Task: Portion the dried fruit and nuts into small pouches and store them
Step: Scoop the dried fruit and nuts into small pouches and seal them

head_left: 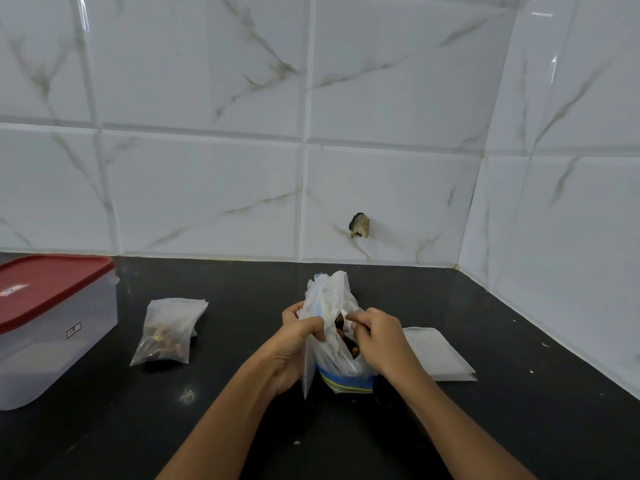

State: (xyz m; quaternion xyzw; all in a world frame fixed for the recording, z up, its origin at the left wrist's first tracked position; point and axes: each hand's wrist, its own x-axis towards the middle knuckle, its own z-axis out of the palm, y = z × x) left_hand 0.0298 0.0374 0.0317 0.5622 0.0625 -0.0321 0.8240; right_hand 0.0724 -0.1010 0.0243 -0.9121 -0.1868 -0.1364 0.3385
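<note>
A large clear zip bag [341, 370] with a blue seal strip stands on the black counter, holding dark dried fruit and nuts [346, 337]. My left hand [294, 341] grips a small translucent pouch [327, 296] and the bag's mouth on the left side. My right hand [379, 337] pinches at the bag's opening, fingertips among the fruit; whether it holds any pieces is hidden. A filled pouch [166, 332] of nuts lies flat to the left. A stack of empty pouches [438, 355] lies to the right, behind my right wrist.
A clear plastic box with a red lid [45, 320] stands shut at the left edge. White marble tiles form the back wall and the right wall, meeting in a corner [460, 266]. Small crumbs [187, 395] dot the counter.
</note>
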